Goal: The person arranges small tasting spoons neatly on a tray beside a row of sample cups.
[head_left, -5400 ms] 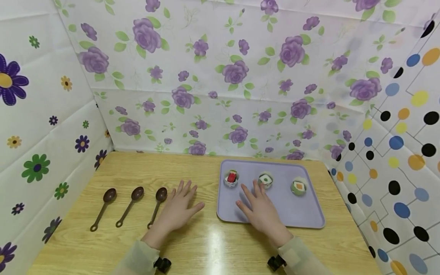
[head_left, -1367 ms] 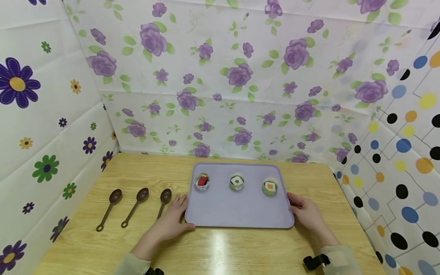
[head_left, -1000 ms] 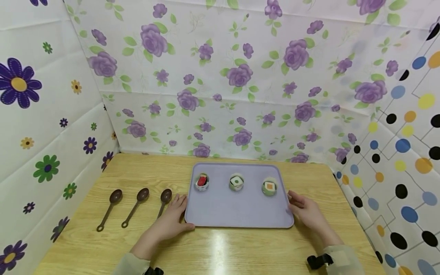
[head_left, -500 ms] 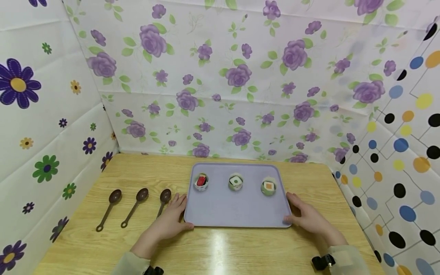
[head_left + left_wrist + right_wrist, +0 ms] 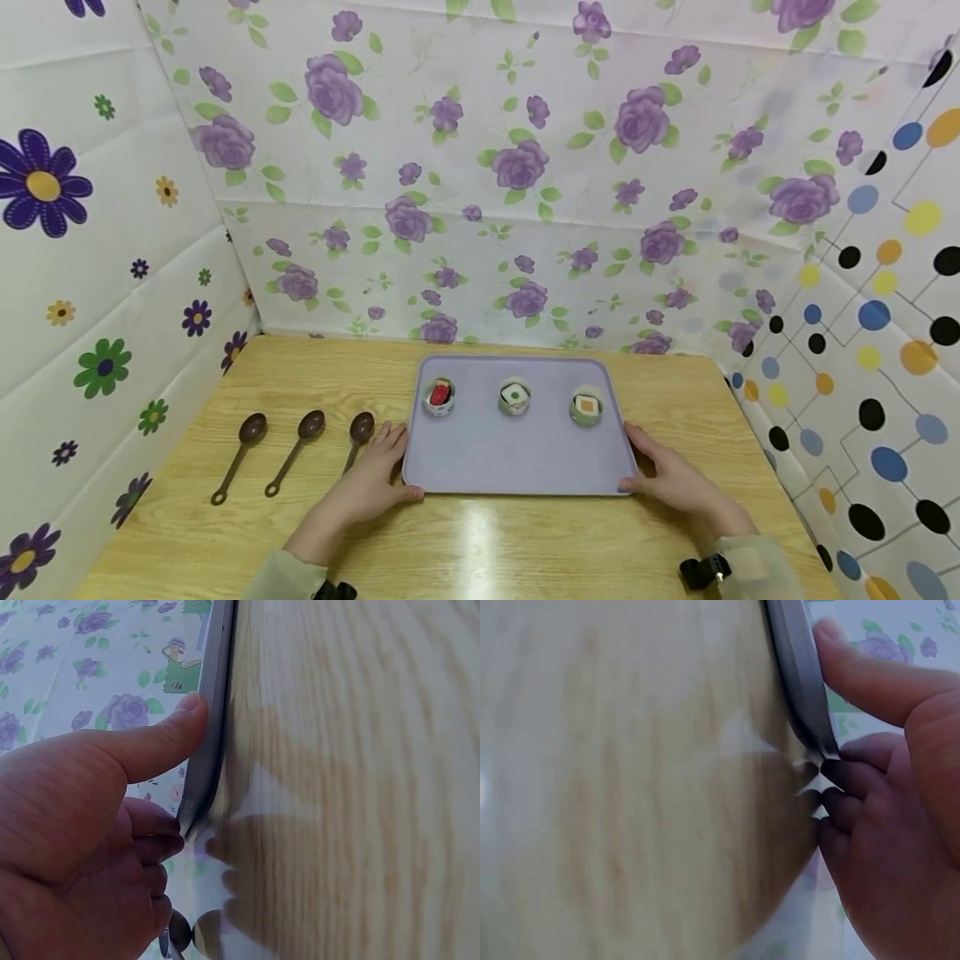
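A lavender tray (image 5: 517,458) lies on the wooden table. In a row on it stand three small cups: one with a red-topped piece (image 5: 439,397), one with a white and green piece (image 5: 514,397), one with a white and orange piece (image 5: 586,406). My left hand (image 5: 367,483) grips the tray's front left corner, thumb at the front rim and fingers along the side. My right hand (image 5: 671,479) holds the front right corner likewise. In the left wrist view the thumb of my left hand (image 5: 90,802) touches the tray's rim (image 5: 214,712); the right wrist view shows my right hand (image 5: 907,772) at the rim (image 5: 799,667).
Three brown spoons lie left of the tray: the far left one (image 5: 252,428), the middle one (image 5: 311,424) and one (image 5: 362,427) close beside my left hand, its handle partly hidden. Patterned cloth walls (image 5: 480,275) stand behind and at both sides of the table (image 5: 480,550).
Compared with the oldest frame, the tray with its cups has moved left and both hands now hold its sides. Over the last second my right thumb has come onto the front right corner.
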`<state>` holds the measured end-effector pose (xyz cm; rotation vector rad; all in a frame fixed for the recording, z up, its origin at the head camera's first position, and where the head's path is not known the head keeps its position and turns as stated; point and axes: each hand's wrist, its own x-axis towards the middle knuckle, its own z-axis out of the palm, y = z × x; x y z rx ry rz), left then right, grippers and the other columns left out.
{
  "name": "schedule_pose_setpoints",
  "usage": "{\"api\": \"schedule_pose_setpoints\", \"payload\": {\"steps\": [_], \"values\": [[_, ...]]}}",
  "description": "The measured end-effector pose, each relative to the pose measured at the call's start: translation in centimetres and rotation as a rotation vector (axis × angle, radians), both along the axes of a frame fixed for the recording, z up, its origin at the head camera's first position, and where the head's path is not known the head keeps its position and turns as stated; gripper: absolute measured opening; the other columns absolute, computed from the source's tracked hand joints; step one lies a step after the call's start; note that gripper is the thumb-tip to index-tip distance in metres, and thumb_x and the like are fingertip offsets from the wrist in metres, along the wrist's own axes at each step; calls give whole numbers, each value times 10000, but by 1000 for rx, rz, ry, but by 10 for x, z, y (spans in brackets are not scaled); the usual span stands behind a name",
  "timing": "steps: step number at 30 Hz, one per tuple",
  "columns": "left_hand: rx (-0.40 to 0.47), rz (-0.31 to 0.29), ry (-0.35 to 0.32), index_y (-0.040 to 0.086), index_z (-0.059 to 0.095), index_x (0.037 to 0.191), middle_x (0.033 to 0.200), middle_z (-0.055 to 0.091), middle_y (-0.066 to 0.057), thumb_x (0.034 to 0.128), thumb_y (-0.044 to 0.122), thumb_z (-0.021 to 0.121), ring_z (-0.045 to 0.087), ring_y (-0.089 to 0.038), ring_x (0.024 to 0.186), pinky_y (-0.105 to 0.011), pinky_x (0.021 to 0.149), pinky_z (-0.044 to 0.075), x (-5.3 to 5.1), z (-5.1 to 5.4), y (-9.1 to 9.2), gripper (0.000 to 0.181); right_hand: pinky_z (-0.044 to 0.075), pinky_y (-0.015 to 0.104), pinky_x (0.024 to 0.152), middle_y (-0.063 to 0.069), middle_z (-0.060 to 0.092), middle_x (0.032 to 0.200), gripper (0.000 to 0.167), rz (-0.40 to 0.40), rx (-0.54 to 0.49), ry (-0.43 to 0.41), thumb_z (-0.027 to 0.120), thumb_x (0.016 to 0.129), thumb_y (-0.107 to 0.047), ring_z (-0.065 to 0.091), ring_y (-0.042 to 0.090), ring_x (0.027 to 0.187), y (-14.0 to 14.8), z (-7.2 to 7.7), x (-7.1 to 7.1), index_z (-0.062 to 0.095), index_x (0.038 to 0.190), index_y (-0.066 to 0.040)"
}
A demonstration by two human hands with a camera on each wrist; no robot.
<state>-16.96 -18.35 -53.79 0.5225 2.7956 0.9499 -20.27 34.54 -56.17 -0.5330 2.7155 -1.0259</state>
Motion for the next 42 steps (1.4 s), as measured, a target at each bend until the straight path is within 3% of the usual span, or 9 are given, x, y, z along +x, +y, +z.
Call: {"api": "schedule_pose_setpoints", "payload": {"steps": [3,6,14,18,22,28,34,40,42], "values": [[4,-1,-6,-146,326,1596,1695,251,-320,882,360,897,82,-518,1592,-638,1287,104,-1,-1,-1,1045,142,127,1175,254,246,1723,1111,19,-5,-6,878,890,-442,229,476,1573,2,1,0,240,1691,-10],[13,-8,3,-146,331,1595,1689,260,-328,881,340,901,92,-530,1588,-653,1282,108,0,-1,-2,1035,166,106,1152,250,240,1727,1139,34,4,-19,881,880,-465,237,470,1571,4,3,-1,223,1697,-20],[54,-2,8,-97,374,1603,1697,298,-271,919,342,869,133,-487,1596,-655,1276,131,0,0,-8,952,252,507,1262,221,232,1737,1153,18,27,-57,879,870,-491,224,449,1583,5,4,-3,217,1706,-53],[92,46,24,-54,447,1587,1672,358,-253,981,310,810,235,-464,1578,-646,1260,196,-2,3,-18,795,235,357,1267,229,240,1732,1147,22,12,-61,890,866,-464,221,455,1582,5,5,-4,228,1700,-38],[149,137,68,-46,520,1547,1594,482,-261,1026,250,762,406,-460,1501,-635,1214,342,-2,9,-37,646,176,182,1205,252,254,1719,1134,25,-8,-49,902,861,-428,221,480,1575,4,6,-3,248,1689,-12],[188,337,141,2,609,1493,1456,634,-229,1072,308,702,591,-455,1337,-619,1051,531,6,23,-80,529,158,204,1218,226,247,1728,1152,11,3,-53,899,852,-462,216,457,1582,4,4,-4,243,1694,-28],[167,470,187,-19,665,1418,1301,716,-242,1068,287,707,718,-419,1118,-457,879,639,13,25,-126,467,177,287,1251,221,247,1728,1154,0,6,-65,902,847,-464,213,455,1583,4,2,-5,245,1696,-40],[142,590,191,-56,675,1369,1230,728,-266,1071,289,697,712,-395,1069,-98,705,519,21,20,-164,456,126,92,1150,219,237,1732,1155,5,-14,-74,901,851,-458,194,457,1588,5,1,-5,238,1696,-31],[147,624,208,-67,688,1343,1221,730,-270,1066,275,705,714,-232,1018,-57,691,490,22,18,-173,440,120,62,1126,232,236,1728,1152,8,-25,-74,904,852,-441,193,470,1584,5,1,-5,237,1692,-20]]}}
